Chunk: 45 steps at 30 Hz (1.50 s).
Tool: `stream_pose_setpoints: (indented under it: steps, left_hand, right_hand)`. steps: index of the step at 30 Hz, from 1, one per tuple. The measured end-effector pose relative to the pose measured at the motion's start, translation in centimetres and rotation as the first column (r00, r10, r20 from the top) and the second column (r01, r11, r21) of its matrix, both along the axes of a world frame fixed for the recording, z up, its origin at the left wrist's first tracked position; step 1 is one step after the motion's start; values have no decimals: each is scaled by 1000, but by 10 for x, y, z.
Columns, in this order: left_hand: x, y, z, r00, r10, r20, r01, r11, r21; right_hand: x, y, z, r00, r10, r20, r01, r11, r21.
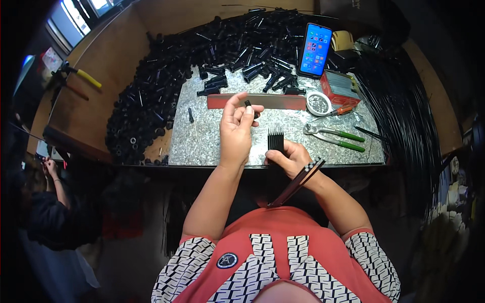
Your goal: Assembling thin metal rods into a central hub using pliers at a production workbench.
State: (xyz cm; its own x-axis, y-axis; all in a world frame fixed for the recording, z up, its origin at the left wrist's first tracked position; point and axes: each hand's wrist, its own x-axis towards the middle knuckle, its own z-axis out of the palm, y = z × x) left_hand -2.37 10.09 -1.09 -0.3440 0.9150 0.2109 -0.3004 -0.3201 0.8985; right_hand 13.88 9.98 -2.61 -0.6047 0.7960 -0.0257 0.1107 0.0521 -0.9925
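My left hand is raised over the speckled work board, its thumb and fingers closed on a small black part. My right hand grips a flat bundle of thin black strips, whose pale tips stand up in a row like comb teeth. A long dark reddish-brown piece with light dots at its upper end slants across in front of my right wrist; what supports it is hidden. On the board left of my hands lies a small black piece with a thin metal pin.
A heap of black tubular parts fills the back and left. Behind my hands lies a red-edged bar. At right are a white bowl of small metal bits, green-handled pincers, a screwdriver, a phone and long black rods.
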Motion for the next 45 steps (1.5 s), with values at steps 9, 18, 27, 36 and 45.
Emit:
stream_pose_setpoints:
  steps: [9,18,27,36,45]
  left_hand:
    - [-22,-33,4,896,-258,362,301,951,-69]
    - [-19,-30,-1,885,-254,391,309,947,-84]
    - [-19,-27,0,865,-279,417,335,940,-64]
    - [-17,-24,-3,892,-239,383,289,954,-77]
    - [-24,-24,-3,858,-313,408,360,932,-42]
  right_hand:
    - [5,0,3,998,54,-28,-56,996,-64]
    - [3,0,5,996,90,8,-89,994,-62]
    - [1,3,7,995,93,38,-90,994,-61]
    - [-1,4,7,993,104,54,-101,994,-42]
    - [-2,7,4,994,103,34,-101,993,-58]
